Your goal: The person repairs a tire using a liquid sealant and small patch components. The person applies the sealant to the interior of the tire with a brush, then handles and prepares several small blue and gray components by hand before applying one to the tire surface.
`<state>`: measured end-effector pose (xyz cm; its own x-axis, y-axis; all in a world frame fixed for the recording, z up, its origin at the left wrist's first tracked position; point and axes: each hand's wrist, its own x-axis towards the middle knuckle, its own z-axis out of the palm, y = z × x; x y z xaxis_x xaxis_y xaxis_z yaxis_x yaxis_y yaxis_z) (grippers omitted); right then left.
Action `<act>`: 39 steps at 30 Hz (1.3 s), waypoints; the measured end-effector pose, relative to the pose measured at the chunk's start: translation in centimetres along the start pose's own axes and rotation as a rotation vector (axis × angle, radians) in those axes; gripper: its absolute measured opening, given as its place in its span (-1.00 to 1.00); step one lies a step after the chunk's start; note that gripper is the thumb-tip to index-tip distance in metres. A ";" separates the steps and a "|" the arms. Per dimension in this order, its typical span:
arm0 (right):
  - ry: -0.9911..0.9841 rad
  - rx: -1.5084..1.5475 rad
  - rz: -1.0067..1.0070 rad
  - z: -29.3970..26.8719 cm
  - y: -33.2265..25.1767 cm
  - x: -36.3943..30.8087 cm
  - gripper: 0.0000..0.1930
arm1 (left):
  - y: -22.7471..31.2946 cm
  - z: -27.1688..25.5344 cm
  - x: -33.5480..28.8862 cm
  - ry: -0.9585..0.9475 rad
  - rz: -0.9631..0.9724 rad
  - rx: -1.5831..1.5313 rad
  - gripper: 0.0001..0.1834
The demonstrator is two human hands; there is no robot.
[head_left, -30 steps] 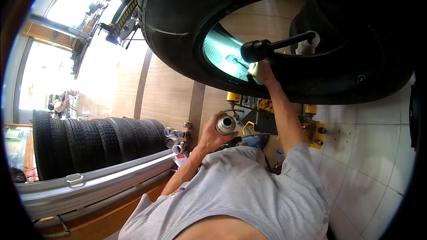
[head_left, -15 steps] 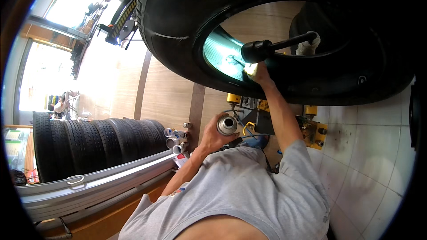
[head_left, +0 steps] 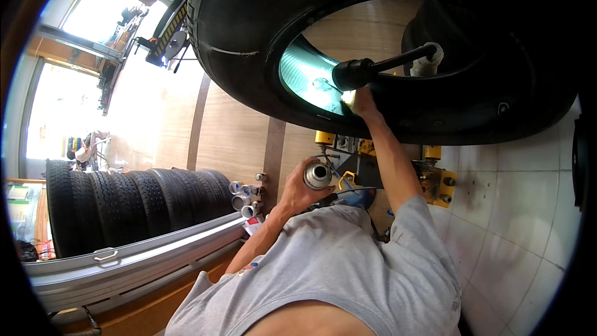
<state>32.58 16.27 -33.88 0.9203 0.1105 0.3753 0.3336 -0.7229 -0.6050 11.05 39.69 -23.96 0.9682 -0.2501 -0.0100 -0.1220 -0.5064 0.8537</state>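
My left hand (head_left: 296, 188) is wrapped round a silver metal can (head_left: 318, 176), its round dark mouth facing up. A large black tyre (head_left: 239, 81) stands in front of me. Through its opening reaches my right hand (head_left: 362, 102), closed on a thin-stemmed tool (head_left: 335, 89). The stem points at a small roughened patch (head_left: 321, 83) on the inner wall; I cannot tell whether the tip touches it. A black lamp (head_left: 352, 74) on a flexible neck throws bluish-white light over this spot. The right fingertips are partly hidden by glare.
A row of tyres (head_left: 149, 202) lies at the left behind a silver metal rail (head_left: 134, 244). Several small cans (head_left: 242, 196) stand at the rail's end. Yellow-and-black machinery (head_left: 438, 185) sits below the large tyre, beside a white tiled floor (head_left: 504, 211).
The large tyre and the lamp appear slightly further left and up in the picture. My left hand holds the can in the same place; the right keeps the tool near the patch.
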 end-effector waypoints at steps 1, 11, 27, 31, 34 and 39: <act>0.021 -0.070 0.019 0.1 0.3 -0.1 -0.81 | 0.1 -0.1 0.0 -0.002 -0.009 -0.006 -0.21; -0.231 0.030 0.094 -2.6 -0.8 -0.6 -0.79 | 0.7 0.0 -0.3 0.012 -0.012 -0.012 -0.20; 0.052 0.163 0.273 -14.1 -5.1 -10.0 -0.61 | 0.6 -0.5 -1.2 0.210 -0.136 0.075 -0.22; -0.075 0.580 0.549 -15.9 -9.1 -14.1 -0.53 | 0.1 -0.9 -1.5 0.240 -0.100 0.183 -0.21; -0.073 0.827 0.589 -15.6 -12.3 -16.8 -0.53 | -0.6 -1.6 -1.3 0.234 -0.067 0.201 -0.25; -0.037 1.020 0.577 -12.6 -20.1 -18.7 -0.56 | -2.6 -5.9 -1.5 0.209 0.109 0.236 -0.29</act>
<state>6.09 20.16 -19.93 0.9886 -0.0235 -0.1490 -0.1410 0.2077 -0.9680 11.26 46.28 -23.08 0.9675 -0.1508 0.2030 -0.2511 -0.6692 0.6994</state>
